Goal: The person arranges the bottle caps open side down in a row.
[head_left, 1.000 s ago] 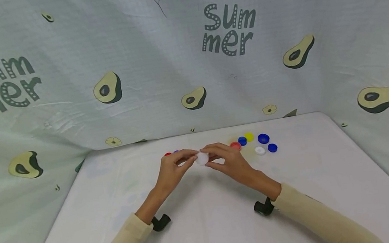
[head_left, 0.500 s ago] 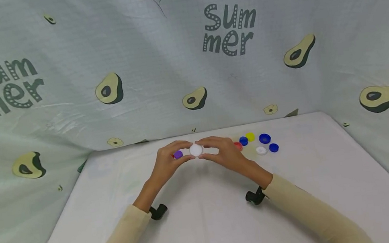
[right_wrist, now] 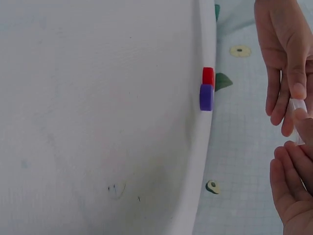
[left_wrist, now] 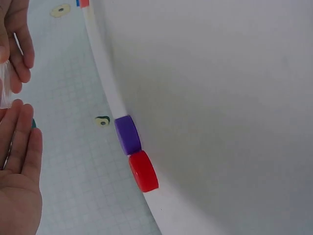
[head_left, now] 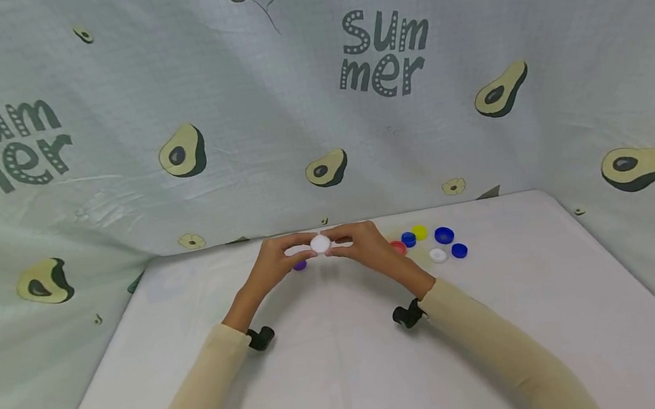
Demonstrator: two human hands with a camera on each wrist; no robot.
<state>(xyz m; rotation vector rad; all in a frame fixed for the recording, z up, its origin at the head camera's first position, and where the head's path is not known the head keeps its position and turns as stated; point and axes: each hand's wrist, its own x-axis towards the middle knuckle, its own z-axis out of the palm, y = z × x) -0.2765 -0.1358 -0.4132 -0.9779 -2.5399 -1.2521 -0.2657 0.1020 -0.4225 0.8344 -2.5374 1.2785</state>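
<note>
A white bottle cap [head_left: 321, 243] is held up above the far part of the table, between my two hands. My left hand [head_left: 273, 262] pinches its left side with thumb and fingers. From the other side my right hand [head_left: 364, 244] pinches the right edge. In the right wrist view the cap [right_wrist: 297, 104] shows edge-on, partly covered by thumbs; the left wrist view catches only a sliver of it. Below the left hand lies a purple cap [head_left: 299, 266]. A red cap [left_wrist: 144, 171] touches it in the left wrist view.
To the right on the white table [head_left: 347, 366] lie a red cap [head_left: 397, 248], several blue caps [head_left: 444, 235], a yellow cap [head_left: 419, 232] and a white cap [head_left: 438, 256]. A printed cloth [head_left: 266, 103] hangs behind the table. Black wrist cameras [head_left: 261, 339] sit on both wrists.
Both hands have moved up and slightly left in the head view, carrying the white bottle cap. The cap has turned so its round face shows more fully.
</note>
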